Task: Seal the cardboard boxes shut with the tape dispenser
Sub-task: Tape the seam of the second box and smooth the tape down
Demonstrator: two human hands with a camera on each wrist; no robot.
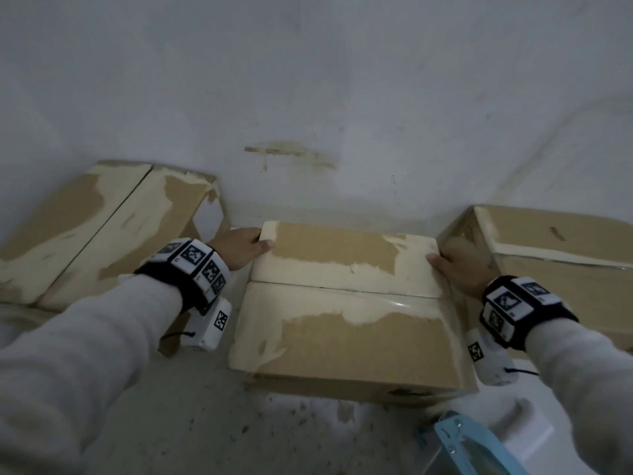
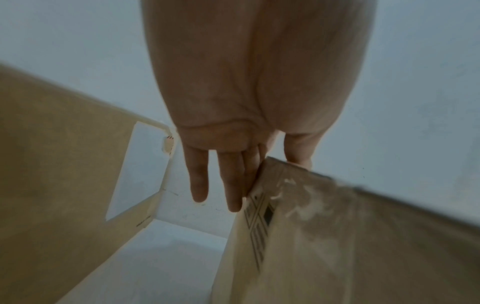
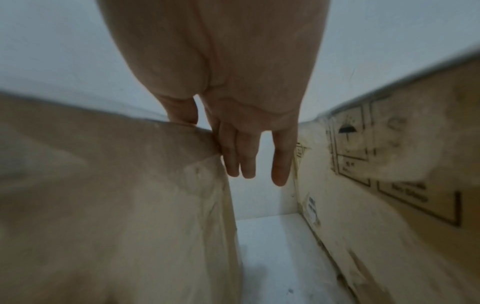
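A closed cardboard box [image 1: 346, 313] stands on the floor in the middle of the head view, its two top flaps meeting at a seam under clear tape. My left hand [image 1: 246, 250] holds its far left corner, thumb on top. In the left wrist view the fingers [image 2: 223, 181] lie straight down the side of the box [image 2: 350, 236]. My right hand [image 1: 452, 265] holds the far right corner the same way, fingers [image 3: 249, 156] straight beside the box [image 3: 116, 195]. A blue tape dispenser [image 1: 459, 437] lies on the floor at the near right, untouched.
A second box [image 1: 96, 228] [image 2: 52, 164] stands at the left and a third box [image 1: 555, 262] [image 3: 389, 174] at the right, each a narrow gap from the middle one. A white wall [image 1: 308, 80] rises just behind them. Speckled floor [image 1: 191, 423] lies in front.
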